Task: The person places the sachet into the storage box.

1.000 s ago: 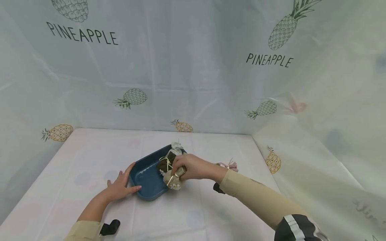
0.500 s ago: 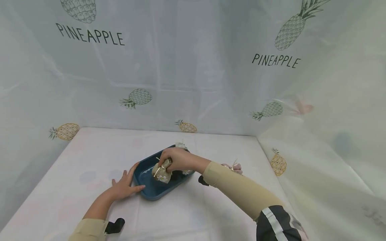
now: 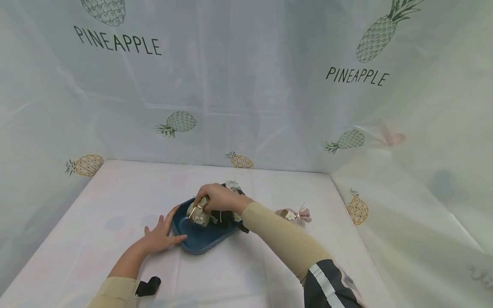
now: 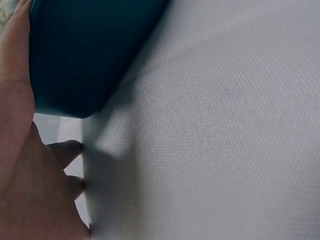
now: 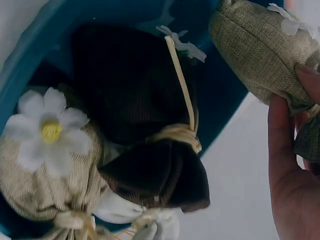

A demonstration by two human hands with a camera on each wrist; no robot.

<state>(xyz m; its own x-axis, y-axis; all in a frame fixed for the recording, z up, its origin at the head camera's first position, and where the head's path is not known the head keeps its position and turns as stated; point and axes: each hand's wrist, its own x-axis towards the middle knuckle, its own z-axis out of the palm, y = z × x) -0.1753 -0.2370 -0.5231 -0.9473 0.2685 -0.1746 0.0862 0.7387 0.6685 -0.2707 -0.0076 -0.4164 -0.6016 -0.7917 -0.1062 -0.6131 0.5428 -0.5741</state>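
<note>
My right hand (image 3: 220,197) pinches the gathered neck of a beige-green cloth sachet (image 3: 197,214) with a white flower on it, over the blue tray (image 3: 202,244). In the right wrist view that sachet (image 5: 260,55) hangs beside a dark brown sachet (image 5: 125,95) tied with a pale cord. Next to the brown one lie a tan sachet (image 5: 40,170) with a large white flower and a partly hidden white sachet (image 5: 115,207). Fingers spread, my left hand (image 3: 159,236) rests against the tray's left end; the left wrist view shows it at the tray's outer wall (image 4: 90,55).
A pink sachet (image 3: 296,214) with a white flower lies on the white tablecloth (image 3: 246,273) right of the tray. A pineapple-print sheet (image 3: 246,85) hangs behind the table and along its sides. My right forearm (image 3: 285,239) crosses in front of the tray's right end.
My right hand has carried the beige-green sachet leftward, from the tray's near right edge to over its left part. More of the pink sachet shows. My left hand stays at the tray.
</note>
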